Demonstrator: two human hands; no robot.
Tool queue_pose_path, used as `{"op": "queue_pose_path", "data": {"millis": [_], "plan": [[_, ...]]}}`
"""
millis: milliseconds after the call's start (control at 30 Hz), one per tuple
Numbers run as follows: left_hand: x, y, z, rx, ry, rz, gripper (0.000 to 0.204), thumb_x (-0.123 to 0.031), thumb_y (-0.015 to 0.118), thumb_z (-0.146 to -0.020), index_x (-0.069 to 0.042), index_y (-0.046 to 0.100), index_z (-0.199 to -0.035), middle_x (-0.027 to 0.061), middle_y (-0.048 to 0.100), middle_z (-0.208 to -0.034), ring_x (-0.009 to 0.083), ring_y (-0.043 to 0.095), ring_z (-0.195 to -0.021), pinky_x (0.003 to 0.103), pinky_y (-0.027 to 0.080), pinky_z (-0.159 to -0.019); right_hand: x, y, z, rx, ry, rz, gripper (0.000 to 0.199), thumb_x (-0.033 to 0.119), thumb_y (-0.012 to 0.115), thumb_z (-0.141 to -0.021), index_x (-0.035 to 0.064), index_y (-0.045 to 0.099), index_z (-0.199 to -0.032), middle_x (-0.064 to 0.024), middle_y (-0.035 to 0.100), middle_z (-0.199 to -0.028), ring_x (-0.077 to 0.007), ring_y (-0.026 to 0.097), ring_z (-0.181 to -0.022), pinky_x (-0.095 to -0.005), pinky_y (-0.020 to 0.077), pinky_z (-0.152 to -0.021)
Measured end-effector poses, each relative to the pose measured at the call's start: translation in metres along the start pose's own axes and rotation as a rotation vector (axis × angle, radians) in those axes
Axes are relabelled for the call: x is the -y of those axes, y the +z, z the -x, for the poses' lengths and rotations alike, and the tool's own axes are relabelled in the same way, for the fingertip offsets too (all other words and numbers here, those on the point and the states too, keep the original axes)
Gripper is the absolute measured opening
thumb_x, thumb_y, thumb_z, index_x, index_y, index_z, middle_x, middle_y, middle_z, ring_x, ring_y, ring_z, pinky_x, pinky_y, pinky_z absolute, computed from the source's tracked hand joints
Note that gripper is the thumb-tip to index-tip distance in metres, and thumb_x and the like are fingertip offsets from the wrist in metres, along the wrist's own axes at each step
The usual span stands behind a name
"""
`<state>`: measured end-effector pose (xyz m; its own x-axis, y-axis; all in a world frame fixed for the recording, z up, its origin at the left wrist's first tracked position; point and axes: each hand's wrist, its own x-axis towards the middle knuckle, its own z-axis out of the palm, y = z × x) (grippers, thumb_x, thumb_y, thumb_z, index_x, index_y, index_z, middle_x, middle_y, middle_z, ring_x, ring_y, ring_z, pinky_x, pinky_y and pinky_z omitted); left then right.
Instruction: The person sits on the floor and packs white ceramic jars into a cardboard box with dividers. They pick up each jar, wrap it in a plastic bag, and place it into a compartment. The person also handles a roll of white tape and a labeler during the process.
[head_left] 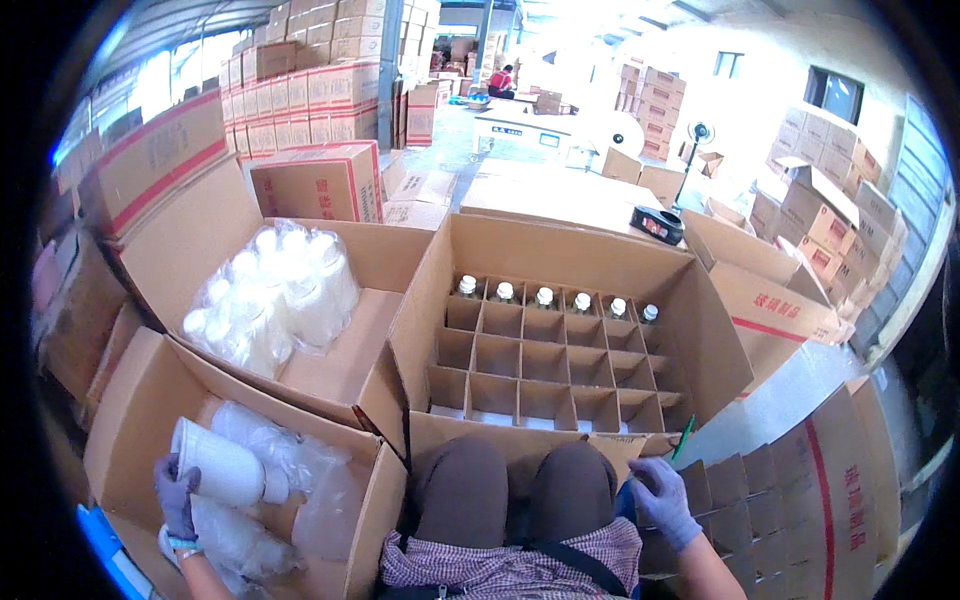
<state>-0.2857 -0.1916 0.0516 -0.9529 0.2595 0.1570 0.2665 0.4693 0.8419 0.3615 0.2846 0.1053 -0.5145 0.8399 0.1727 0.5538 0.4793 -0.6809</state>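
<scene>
My left hand (177, 498), in a greyish glove, is closed around the base end of a white bottle (222, 465). The bottle lies tilted inside the lower left carton (130, 420), beside clear plastic bags (325, 500) and other wrapped white pieces. My right hand (664, 500), gloved too, is beside my right knee, near a cardboard flap (612, 450). Its fingers are slightly apart, and nothing shows in them. In front of my knees stands an open carton (570, 250) with a cardboard divider grid (545, 360). Capped glass bottles (545, 298) fill the grid's far row.
Another carton (350, 310) at left holds bagged white bottles (275, 290). A divider-filled carton (740, 500) stands by my right arm, near a thin green object (684, 438). A black tape roll (657, 224) lies beyond. Stacked cartons (300, 105) and a distant person (502, 82) are behind.
</scene>
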Motion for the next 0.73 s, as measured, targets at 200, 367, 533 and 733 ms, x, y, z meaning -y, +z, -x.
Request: {"op": "queue_pose_path", "data": {"millis": [200,367,533,733], "plan": [[-0.192,-0.017,0.105,-0.021,0.480,0.224,0.065,-0.052,0.083,-0.078,-0.003,0.057,-0.113,0.0036,0.058,-0.103,0.0163,0.054,-0.097,0.033,0.046,-0.087,0.114,0.091,-0.024,0.448,0.089,-1.105,0.052,0.028,0.067,-0.097,0.0046,0.051,-0.141,-0.0109,0.062,-0.124,-0.0230,0.064,-0.109,-0.0343,0.0531,-0.095],[-0.210,0.100,0.127,0.095,0.591,0.404,0.105,-0.060,0.080,-0.080,0.006,0.038,-0.149,0.0189,0.047,-0.147,0.0302,0.050,-0.131,0.045,0.042,-0.109,0.151,0.119,-0.026,0.715,0.314,-1.583,0.077,0.043,0.068,-0.096,0.0078,0.030,-0.153,-0.0121,0.051,-0.136,-0.0212,0.058,-0.115,-0.0340,0.0507,-0.098],[-0.266,0.170,0.159,0.258,0.560,0.413,0.083,-0.065,0.041,-0.103,0.002,0.038,-0.152,0.0197,0.049,-0.147,0.0301,0.052,-0.130,0.045,0.044,-0.108,0.109,0.079,-0.058,-0.103,-0.600,-0.750,0.083,0.042,0.083,-0.076,0.0112,0.046,-0.144,-0.0185,0.053,-0.130,-0.0337,0.056,-0.121,-0.0418,0.0475,-0.101],[-0.240,0.238,0.132,0.362,0.290,0.600,0.080,-0.061,0.041,-0.104,0.000,0.035,-0.155,0.0179,0.051,-0.148,0.0314,0.053,-0.132,0.045,0.042,-0.111,0.011,0.034,-0.167,-0.181,-0.067,0.412,0.086,0.043,0.079,-0.075,0.0232,0.042,-0.150,-0.0140,0.049,-0.128,-0.0321,0.056,-0.115,-0.0544,0.0488,-0.089]]}}
